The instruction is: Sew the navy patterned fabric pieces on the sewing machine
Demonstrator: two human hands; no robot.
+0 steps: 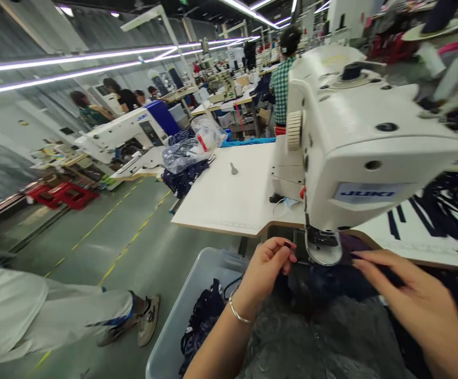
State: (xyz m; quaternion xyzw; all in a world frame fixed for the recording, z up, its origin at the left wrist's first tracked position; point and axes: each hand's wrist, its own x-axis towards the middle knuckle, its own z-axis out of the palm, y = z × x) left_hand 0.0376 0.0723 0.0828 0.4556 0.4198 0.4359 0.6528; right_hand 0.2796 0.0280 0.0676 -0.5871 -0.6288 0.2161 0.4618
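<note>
My left hand, with a silver bangle at the wrist, is closed in a pinch left of the machine's presser area. A small bit of dark fabric strip shows at its fingertips. On the other side, my right hand pinches a dark strip between thumb and fingers. Between the hands hangs the lower head of a white JUKI sewing machine, with a clear round guard at its needle. Dark navy fabric lies below the guard and over my lap; its details are blurred.
A grey plastic bin with navy pieces stands at my left. On the white tabletop lies a small metal tool. Dark straps lie at right. A person's leg is close on the left, and another machine stands beyond.
</note>
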